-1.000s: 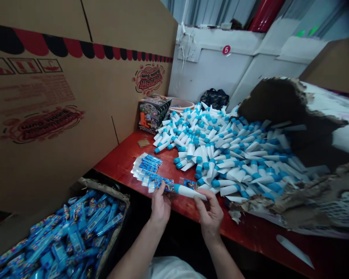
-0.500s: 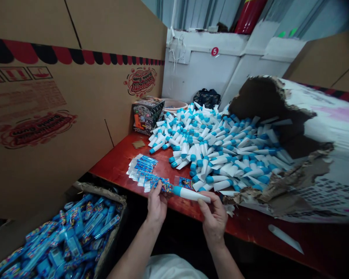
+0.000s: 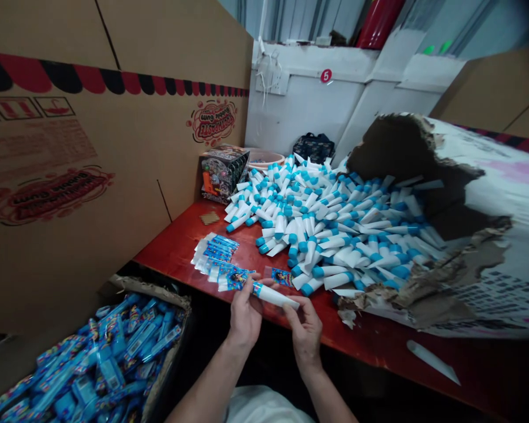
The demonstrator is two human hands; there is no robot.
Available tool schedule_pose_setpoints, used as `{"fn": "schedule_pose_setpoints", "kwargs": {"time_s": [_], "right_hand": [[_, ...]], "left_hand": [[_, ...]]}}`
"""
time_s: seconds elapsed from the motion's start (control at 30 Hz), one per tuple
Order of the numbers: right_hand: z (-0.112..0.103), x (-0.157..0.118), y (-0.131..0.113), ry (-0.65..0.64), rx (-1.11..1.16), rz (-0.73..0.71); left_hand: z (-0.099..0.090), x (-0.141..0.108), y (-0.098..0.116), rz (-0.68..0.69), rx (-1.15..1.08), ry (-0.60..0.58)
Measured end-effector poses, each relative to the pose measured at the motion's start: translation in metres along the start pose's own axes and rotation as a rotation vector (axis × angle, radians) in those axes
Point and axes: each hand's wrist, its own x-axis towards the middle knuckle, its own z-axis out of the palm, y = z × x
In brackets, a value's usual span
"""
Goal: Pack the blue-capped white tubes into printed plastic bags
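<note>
My left hand point(image 3: 245, 314) is closed around the blue-capped end of a white tube point(image 3: 275, 296), where a printed blue plastic sleeve seems to sit over the cap. Fingers hide part of that sleeve. At the tube's flat tail, my right hand point(image 3: 306, 329) pinches it between thumb and fingers. Just beyond my left hand, a row of flat printed sleeves point(image 3: 220, 249) lies overlapped on the red table point(image 3: 167, 241). One more sleeve point(image 3: 281, 276) rests near the tube pile point(image 3: 317, 223), a heap of white tubes with blue caps.
On the right, a torn white carton point(image 3: 506, 235) lies with its opening toward the pile. An open box of blue wrapped packs point(image 3: 114, 364) stands at lower left. A large cardboard box point(image 3: 136, 141) walls the left side. A lone tube point(image 3: 432, 362) lies at the front right.
Both hands have come closer together, the right one moving left with the tube. The tube's cap has slid toward my left hand, into the printed sleeve.
</note>
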Motion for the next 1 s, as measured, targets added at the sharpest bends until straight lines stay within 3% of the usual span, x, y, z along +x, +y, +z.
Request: {"fn": "schedule_pose_setpoints", "kwargs": {"time_s": [0.17, 0.33, 0.43, 0.57, 0.67, 0.8, 0.9, 1.0], "right_hand": [[0.024, -0.006, 0.001, -0.110, 0.272, 0.247], [0.040, 0.002, -0.006, -0.136, 0.325, 0.296], [0.037, 0.010, -0.005, -0.216, 0.269, 0.322], [0.028, 0.015, -0.002, -0.481, 0.238, 0.376], [0.024, 0.014, 0.003, -0.541, 0.241, 0.347], [0.029, 0.010, 0.009, -0.528, 0.134, 0.296], [0.036, 0.004, 0.006, -0.522, -0.038, 0.201], [0.038, 0.003, -0.002, -0.617, -0.257, 0.012]], "left_hand": [[0.002, -0.005, -0.009, 0.054, 0.154, 0.012], [-0.014, -0.007, -0.021, -0.067, 0.349, -0.012], [-0.018, -0.002, -0.006, -0.142, 0.202, -0.044], [-0.016, 0.008, 0.025, -0.155, -0.095, -0.038], [-0.016, 0.009, 0.030, -0.224, -0.156, -0.004], [-0.022, 0.004, 0.018, -0.286, -0.179, 0.055], [-0.025, -0.001, 0.013, -0.232, -0.177, 0.121], [-0.031, -0.008, 0.021, -0.172, -0.119, 0.126]]}}
